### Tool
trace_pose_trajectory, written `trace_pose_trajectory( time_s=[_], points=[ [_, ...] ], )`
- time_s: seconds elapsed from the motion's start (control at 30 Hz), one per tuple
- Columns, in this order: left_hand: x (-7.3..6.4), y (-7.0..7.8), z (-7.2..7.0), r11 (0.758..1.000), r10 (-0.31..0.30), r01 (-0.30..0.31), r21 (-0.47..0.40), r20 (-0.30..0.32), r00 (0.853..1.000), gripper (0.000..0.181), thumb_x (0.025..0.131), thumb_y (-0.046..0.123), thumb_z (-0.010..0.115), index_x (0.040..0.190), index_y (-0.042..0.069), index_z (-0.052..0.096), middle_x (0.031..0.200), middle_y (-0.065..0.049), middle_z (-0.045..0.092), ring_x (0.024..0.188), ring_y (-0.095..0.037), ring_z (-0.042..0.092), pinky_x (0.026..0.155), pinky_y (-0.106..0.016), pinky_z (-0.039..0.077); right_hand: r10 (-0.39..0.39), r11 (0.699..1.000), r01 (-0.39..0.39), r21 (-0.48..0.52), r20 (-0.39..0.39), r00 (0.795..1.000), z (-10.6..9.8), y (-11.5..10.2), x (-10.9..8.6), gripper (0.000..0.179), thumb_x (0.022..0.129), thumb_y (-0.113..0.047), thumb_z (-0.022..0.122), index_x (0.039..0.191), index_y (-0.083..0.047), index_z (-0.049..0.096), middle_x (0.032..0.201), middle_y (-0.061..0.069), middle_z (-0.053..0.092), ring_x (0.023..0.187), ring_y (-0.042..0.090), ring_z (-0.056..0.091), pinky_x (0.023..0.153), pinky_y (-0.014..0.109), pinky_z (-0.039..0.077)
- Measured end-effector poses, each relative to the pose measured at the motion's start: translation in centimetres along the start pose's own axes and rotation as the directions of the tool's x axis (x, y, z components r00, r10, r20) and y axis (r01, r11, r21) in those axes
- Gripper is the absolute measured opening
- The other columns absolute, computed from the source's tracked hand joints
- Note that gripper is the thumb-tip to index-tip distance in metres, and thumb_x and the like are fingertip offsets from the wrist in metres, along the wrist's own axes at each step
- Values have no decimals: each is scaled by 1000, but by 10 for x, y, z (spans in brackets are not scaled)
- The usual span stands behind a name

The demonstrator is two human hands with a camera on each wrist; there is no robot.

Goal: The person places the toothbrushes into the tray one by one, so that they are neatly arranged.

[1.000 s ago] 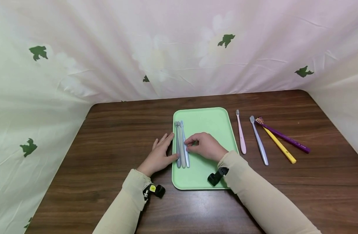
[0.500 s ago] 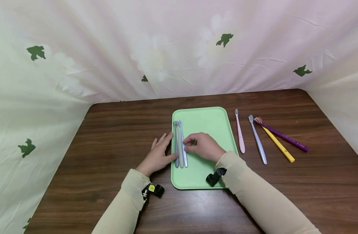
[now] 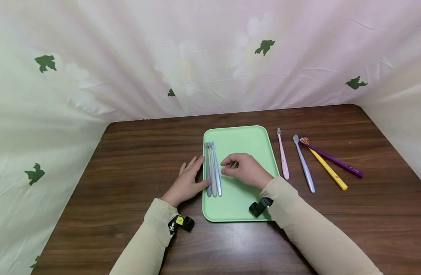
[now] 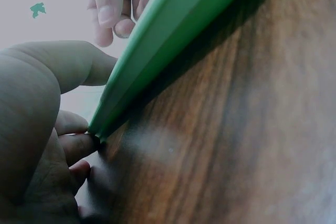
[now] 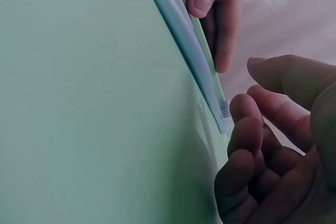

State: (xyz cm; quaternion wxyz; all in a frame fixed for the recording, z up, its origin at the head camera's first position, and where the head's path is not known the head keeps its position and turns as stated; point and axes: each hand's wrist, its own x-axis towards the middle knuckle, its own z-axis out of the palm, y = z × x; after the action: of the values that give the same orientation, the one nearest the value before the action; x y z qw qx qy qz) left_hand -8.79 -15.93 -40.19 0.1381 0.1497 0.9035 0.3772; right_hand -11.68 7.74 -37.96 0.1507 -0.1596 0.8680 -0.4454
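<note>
Three toothbrushes lie side by side along the left side of a light green tray (image 3: 246, 139): a dark grey toothbrush (image 3: 208, 170), a pale grey toothbrush (image 3: 212, 177) and a light blue toothbrush (image 3: 217, 175). My left hand (image 3: 186, 187) rests at the tray's left rim, fingers extended, thumb near the dark grey handle. Just right of the light blue toothbrush, my right hand (image 3: 244, 170) hovers over the tray with loosely bent fingers and nothing between them. The right wrist view shows the light blue handle (image 5: 184, 38) apart from my right fingers (image 5: 244, 135).
Right of the tray, on the brown wooden table (image 3: 145, 152), lie a pink toothbrush (image 3: 283, 160), a blue toothbrush (image 3: 304, 168), a yellow toothbrush (image 3: 330, 172) and a purple toothbrush (image 3: 337, 162) crossing the yellow one's head. A patterned curtain (image 3: 210, 57) encloses the table.
My right hand has let go of the light blue toothbrush and moved slightly right, away from it. My left hand stays at the tray's rim.
</note>
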Motion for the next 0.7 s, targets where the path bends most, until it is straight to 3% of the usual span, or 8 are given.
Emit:
trace_pose_trajectory(
  time_s=[0.7],
  points=[
    [1, 0, 0, 1000, 5, -5, -6, 1, 1000, 81, 95, 30, 68, 160, 8, 24, 164, -9, 25, 154, -23, 10, 122, -48, -5, 19, 1000, -19, -14, -42, 999, -24, 11, -21, 16, 91, -23, 74, 103, -13, 76, 88, -3, 68, 77, 19, 57, 71, 35, 48]
  ],
)
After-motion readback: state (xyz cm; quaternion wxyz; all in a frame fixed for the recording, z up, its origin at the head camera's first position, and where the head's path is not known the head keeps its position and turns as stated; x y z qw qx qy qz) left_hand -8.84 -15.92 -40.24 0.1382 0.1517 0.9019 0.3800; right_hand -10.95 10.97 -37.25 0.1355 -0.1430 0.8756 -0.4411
